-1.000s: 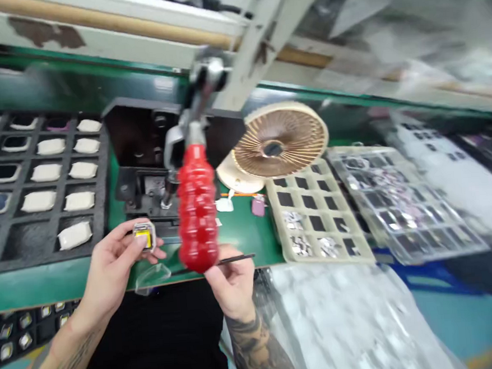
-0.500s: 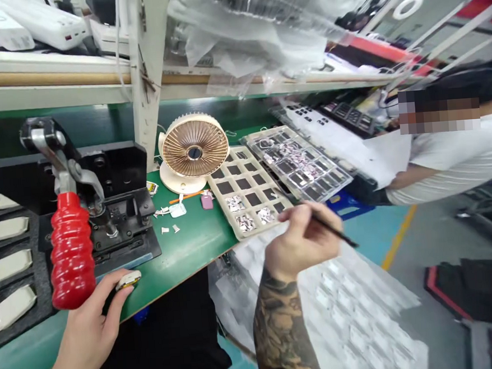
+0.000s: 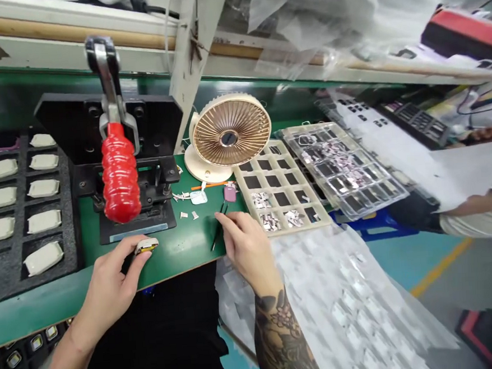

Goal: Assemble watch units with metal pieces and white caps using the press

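Observation:
My left hand pinches a small off-white rounded device casing between thumb and fingers, with a yellow part showing at its open side. It is held over the front of the green bench, before the red-handled toggle press. My right hand is closed, its fingertips on dark tweezers low over the bench; the palm side is hidden. Just beyond the tweezers lie a small purple casing and a white piece. Two tiny pale parts lie between my hands.
A foam tray of off-white casings stands left. Behind is a cream fan. To the right are a compartment tray of small parts and a clear divided box. A shelf post rises behind. A co-worker's arm shows far right.
My right hand has come left and down from beside the compartment tray to the bench, bringing the dark tool with it. My left hand still holds the casing. The view has turned left.

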### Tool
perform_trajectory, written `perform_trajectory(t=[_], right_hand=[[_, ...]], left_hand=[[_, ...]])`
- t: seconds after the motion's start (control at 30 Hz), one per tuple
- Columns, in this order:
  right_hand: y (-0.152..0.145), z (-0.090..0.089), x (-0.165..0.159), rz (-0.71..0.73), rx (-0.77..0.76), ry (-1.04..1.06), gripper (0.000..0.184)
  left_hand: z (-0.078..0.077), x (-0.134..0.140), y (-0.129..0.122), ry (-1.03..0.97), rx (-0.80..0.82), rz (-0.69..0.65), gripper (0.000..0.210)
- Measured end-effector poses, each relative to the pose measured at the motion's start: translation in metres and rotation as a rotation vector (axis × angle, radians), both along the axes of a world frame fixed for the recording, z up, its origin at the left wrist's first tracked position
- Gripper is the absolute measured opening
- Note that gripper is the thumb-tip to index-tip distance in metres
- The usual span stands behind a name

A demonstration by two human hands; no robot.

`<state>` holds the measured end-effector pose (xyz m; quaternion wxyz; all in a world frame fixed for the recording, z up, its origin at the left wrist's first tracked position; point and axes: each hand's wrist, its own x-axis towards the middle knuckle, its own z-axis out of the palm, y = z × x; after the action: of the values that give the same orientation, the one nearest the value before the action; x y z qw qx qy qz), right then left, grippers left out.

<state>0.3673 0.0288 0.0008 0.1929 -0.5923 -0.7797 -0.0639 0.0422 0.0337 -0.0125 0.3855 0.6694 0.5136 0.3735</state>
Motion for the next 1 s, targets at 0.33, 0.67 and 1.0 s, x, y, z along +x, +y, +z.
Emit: perform_trajectory(t=[0.33, 0.67, 1.0], right_hand=[[0.05, -0.004, -0.035, 0.174, -0.129, -0.053, 0.025], [0.05, 0.008, -0.026, 0.195, -0.224, 0.154, 0.019], [0.065, 0.025, -0.048, 0.287, -0.281, -0.012, 0.019]], left_hand=[[0.009, 0.015, -0.008, -0.155, -0.136, -0.024, 0.015], [0.01, 0.011, -0.009, -0.162, -0.004, -0.021, 0.009], [0.008, 0.009, -0.008, -0.16, 0.026, -0.083, 0.012]])
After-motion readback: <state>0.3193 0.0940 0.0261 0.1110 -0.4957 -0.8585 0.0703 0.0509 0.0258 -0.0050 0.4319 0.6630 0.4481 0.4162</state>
